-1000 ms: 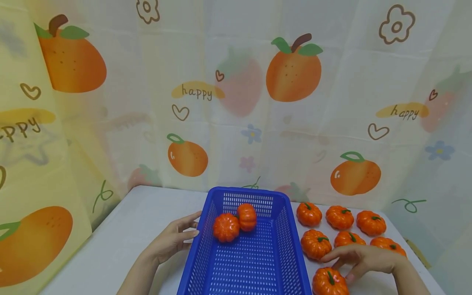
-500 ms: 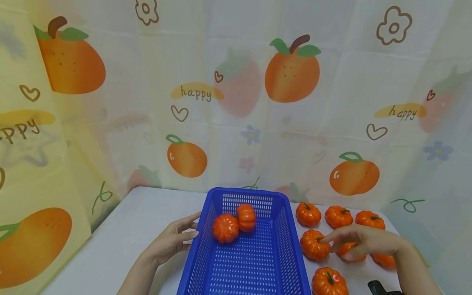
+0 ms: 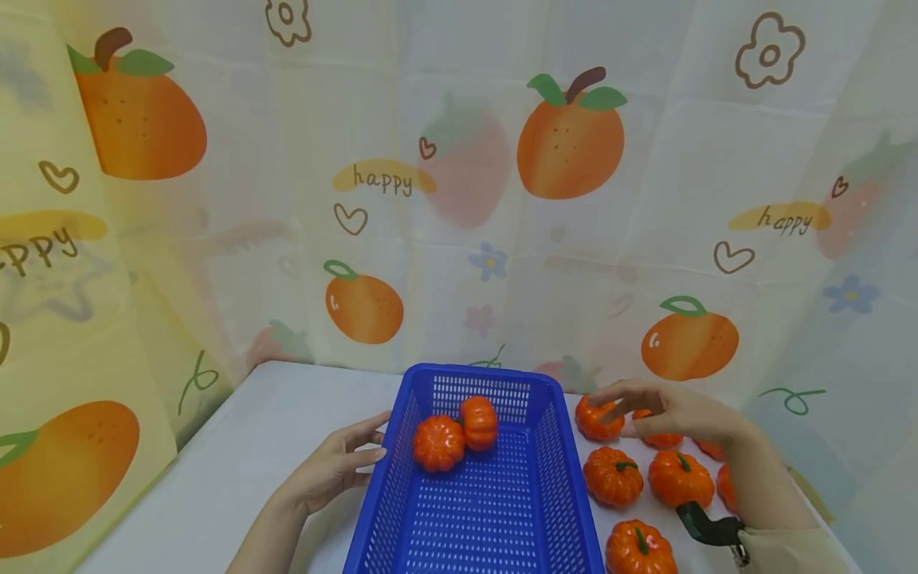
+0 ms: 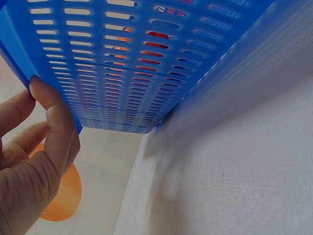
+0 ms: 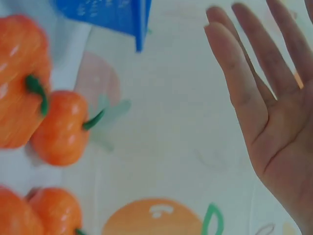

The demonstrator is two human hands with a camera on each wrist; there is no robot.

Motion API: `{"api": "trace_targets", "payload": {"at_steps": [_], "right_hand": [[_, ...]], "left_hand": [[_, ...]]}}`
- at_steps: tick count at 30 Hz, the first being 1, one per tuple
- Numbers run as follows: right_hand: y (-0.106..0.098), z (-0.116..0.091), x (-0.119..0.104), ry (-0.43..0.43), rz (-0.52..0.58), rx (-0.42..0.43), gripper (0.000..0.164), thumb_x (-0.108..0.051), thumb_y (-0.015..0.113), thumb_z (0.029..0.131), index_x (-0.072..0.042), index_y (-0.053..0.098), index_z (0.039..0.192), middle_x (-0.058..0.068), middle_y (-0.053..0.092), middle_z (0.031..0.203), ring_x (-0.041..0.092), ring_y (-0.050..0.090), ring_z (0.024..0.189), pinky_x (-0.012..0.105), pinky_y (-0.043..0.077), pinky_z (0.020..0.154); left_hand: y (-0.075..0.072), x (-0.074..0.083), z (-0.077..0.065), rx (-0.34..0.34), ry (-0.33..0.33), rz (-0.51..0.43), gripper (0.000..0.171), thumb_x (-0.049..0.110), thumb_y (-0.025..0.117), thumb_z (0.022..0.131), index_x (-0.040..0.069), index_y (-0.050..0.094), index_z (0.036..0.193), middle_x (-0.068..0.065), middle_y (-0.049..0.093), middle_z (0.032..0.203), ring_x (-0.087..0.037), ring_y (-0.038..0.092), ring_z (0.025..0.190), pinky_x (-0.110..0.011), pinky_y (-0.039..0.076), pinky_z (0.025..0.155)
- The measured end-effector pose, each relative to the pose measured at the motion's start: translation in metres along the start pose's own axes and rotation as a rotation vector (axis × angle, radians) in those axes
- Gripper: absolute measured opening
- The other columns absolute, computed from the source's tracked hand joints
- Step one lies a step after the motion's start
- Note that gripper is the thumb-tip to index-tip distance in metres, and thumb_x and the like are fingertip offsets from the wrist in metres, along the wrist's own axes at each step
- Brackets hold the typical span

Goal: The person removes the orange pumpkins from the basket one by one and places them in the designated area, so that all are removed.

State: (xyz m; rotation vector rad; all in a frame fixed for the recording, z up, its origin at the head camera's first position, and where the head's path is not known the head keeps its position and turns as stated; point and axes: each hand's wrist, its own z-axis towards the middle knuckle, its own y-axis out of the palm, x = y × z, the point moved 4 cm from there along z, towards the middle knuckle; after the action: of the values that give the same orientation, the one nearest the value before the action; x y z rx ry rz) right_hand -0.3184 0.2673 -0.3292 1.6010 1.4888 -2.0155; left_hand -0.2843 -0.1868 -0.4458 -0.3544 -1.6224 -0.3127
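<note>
A blue plastic basket [image 3: 495,510] stands in the middle of the table with two small orange pumpkins [image 3: 439,444] inside, near its back left. My left hand [image 3: 333,466] holds its left rim; the left wrist view shows curled fingers [image 4: 54,107] at the rim's edge. To the right, my right hand [image 3: 653,406] hovers over the back row of pumpkins, its fingertips above the back left pumpkin [image 3: 598,421]. In the right wrist view that hand's fingers [image 5: 234,63] are extended and hold nothing. The hand and forearm partly cover several pumpkins.
More green-stemmed pumpkins [image 3: 613,477] stand in rows right of the basket on the white table [image 3: 215,478]. A fruit-print curtain [image 3: 459,303] hangs right behind the table. A black wrist mount [image 3: 706,526] sticks out from my right sleeve [image 3: 796,550].
My right hand has moved away from the front pumpkins, back across the middle row to the back row. The left hand, the basket and the pumpkins have stayed in place.
</note>
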Motion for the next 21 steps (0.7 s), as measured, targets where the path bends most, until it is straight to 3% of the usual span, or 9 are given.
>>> {"api": "trace_targets", "payload": {"at_steps": [3, 8, 11, 17, 21], "right_hand": [[-0.003, 0.017, -0.012, -0.018, -0.049, 0.032, 0.047, -0.014, 0.054, 0.099, -0.015, 0.047, 0.145, -0.001, 0.058, 0.14, 0.012, 0.061, 0.122, 0.029, 0.052, 0.095], [-0.004, 0.047, -0.028, -0.013, -0.023, 0.104, 0.047, -0.019, 0.059, 0.097, -0.025, 0.049, 0.144, 0.009, 0.049, 0.149, 0.025, 0.058, 0.13, 0.033, 0.056, 0.094], [-0.003, 0.062, -0.036, -0.029, -0.019, 0.157, 0.049, -0.022, 0.063, 0.096, -0.026, 0.049, 0.143, 0.008, 0.048, 0.151, 0.035, 0.054, 0.132, 0.039, 0.057, 0.095], [0.001, 0.093, -0.045, -0.072, -0.034, 0.276, 0.049, -0.025, 0.066, 0.093, -0.026, 0.052, 0.14, 0.007, 0.051, 0.148, 0.035, 0.054, 0.132, 0.048, 0.054, 0.099], [0.009, 0.114, -0.043, -0.076, 0.017, 0.312, 0.047, -0.026, 0.066, 0.093, -0.026, 0.054, 0.139, 0.005, 0.049, 0.15, 0.035, 0.052, 0.135, 0.053, 0.049, 0.104]], "left_hand": [[0.0, 0.001, -0.001, 0.001, 0.001, 0.0, 0.071, 0.019, 0.06, 0.098, 0.006, 0.023, 0.157, -0.009, 0.047, 0.12, -0.013, 0.06, 0.097, -0.028, 0.058, 0.081], [0.0, 0.0, -0.001, -0.001, 0.002, 0.002, 0.071, 0.019, 0.06, 0.097, 0.005, 0.023, 0.157, -0.009, 0.047, 0.12, -0.012, 0.06, 0.096, -0.027, 0.058, 0.081], [0.0, -0.002, 0.0, 0.002, 0.0, 0.005, 0.071, 0.018, 0.06, 0.097, 0.006, 0.024, 0.157, -0.008, 0.047, 0.12, -0.013, 0.06, 0.097, -0.029, 0.058, 0.082], [-0.001, -0.001, 0.0, 0.0, 0.01, 0.008, 0.071, 0.018, 0.06, 0.097, 0.006, 0.023, 0.157, -0.009, 0.046, 0.12, -0.014, 0.06, 0.098, -0.03, 0.058, 0.083], [0.0, -0.001, 0.0, -0.002, 0.013, 0.005, 0.07, 0.019, 0.06, 0.098, 0.006, 0.024, 0.157, -0.01, 0.047, 0.12, -0.014, 0.06, 0.098, -0.03, 0.058, 0.083]]}}
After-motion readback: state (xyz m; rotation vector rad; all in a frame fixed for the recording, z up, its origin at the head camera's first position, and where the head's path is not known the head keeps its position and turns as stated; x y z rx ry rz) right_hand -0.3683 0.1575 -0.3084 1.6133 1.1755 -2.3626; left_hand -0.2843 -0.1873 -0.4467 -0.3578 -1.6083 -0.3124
